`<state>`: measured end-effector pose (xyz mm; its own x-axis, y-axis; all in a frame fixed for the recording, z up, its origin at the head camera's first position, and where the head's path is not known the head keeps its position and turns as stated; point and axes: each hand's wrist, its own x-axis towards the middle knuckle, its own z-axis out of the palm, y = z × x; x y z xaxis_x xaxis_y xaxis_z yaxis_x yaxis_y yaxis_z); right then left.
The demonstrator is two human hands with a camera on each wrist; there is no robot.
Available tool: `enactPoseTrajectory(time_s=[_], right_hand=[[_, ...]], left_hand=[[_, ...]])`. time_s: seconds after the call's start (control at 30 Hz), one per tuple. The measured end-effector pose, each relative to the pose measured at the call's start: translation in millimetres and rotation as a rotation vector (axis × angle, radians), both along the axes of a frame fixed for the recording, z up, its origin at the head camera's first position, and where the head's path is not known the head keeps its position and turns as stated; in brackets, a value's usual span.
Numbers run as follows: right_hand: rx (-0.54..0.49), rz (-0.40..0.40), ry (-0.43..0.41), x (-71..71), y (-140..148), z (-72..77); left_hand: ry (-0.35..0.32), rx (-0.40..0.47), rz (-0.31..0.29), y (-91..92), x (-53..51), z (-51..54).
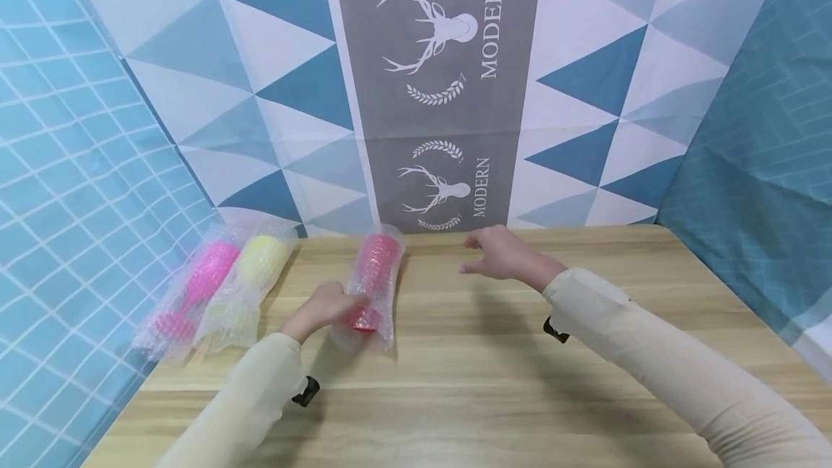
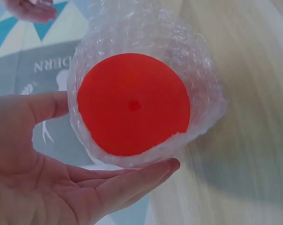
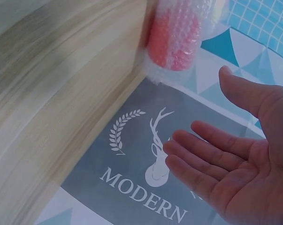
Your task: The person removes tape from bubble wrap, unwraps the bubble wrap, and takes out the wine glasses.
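Observation:
In the head view, a red object in bubble wrap (image 1: 377,263) is at the back of the table, left of the middle. My left hand (image 1: 327,307) holds its near end. The left wrist view shows its flat, round red end (image 2: 132,105) with a small dimple in the middle; the left thumb touches one side of the wrap and the fingers lie along another. The bubble wrap blurs the object's full shape. My right hand (image 1: 508,257) is raised over the table's back edge, apart from the wrapped object, with fingers spread and nothing in them.
A wrapped pink object (image 1: 212,269) and a wrapped yellow object (image 1: 261,260) lie side by side at the table's left edge. Patterned cloth (image 1: 448,121) hangs behind the wooden table (image 1: 468,381), and blue tiled cloth (image 1: 65,165) borders the left.

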<state>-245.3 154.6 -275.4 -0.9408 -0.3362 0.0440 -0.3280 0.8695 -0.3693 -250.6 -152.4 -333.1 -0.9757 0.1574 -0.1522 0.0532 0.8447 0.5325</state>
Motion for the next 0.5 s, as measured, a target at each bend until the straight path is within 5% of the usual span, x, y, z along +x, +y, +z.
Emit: enactPoseTrajectory(time_s=[0.5], right_hand=[[-0.012, 0.046, 0.087, -0.1, -3, -4.9]], left_hand=[[-0.109, 0.126, -0.054, 43.4, 32.2, -4.8]])
